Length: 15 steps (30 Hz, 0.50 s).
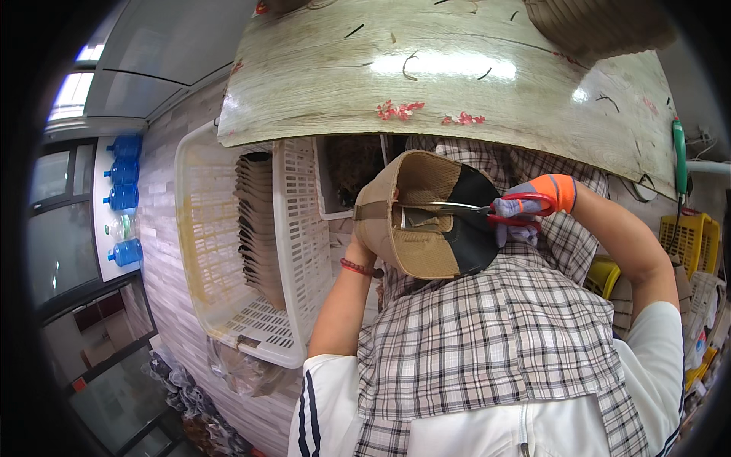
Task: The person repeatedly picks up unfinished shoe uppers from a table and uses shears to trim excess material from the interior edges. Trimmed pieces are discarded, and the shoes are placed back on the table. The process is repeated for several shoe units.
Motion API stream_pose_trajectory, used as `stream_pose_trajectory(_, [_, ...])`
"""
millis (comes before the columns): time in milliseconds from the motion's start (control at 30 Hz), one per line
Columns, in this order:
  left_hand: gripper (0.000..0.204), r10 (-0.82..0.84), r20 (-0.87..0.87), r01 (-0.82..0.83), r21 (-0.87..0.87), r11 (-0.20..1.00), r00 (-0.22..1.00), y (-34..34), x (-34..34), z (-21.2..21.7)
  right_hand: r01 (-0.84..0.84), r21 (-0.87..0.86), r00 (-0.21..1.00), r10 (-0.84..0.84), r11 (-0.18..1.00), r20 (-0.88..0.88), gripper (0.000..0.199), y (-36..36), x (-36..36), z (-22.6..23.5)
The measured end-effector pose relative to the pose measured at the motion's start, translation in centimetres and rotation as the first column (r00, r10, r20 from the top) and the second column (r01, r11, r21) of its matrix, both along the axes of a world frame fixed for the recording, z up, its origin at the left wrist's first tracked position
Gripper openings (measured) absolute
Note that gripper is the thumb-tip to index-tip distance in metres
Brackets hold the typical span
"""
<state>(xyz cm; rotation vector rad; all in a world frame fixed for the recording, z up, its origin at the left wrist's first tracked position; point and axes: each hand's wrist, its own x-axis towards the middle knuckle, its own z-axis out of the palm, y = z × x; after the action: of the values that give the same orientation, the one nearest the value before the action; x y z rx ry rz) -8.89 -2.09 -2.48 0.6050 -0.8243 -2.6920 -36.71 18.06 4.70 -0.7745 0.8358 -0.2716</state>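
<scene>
A tan cap (423,263) with a black section is held over my lap, its hollow inside facing up. My left hand (365,242) supports it from the left; most of its fingers are hidden behind the cap. My right hand (562,192), in an orange and grey glove, is closed round the red handles of a pair of scissors (476,208). The blades reach leftward into the cap, next to a small light label (411,219) and the inner seam. Whether the blades touch a thread cannot be made out.
A wood-patterned table (343,99) with loose dark scraps lies ahead. At left, a white plastic crate (293,228) holds a row of stacked tan caps (263,236). Yellow baskets (689,242) stand at right. A green-handled tool (679,152) hangs by the table's right edge.
</scene>
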Motion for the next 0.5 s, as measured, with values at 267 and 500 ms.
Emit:
stream_pose_trajectory(267, [0.046,0.05,0.01,-0.048,-0.135,0.99,0.999,0.2,-0.1,0.0,-0.051,-0.102,0.993,0.04,0.993,-0.112,0.093,-1.8,0.5,1.0])
stream_pose_trajectory(500, [0.048,0.146,0.177,-0.042,-0.488,0.872,0.973,0.2,1.7,-5.7,-0.226,-0.201,0.507,-0.061,0.953,-0.86,0.062,-0.3,4.8,4.9])
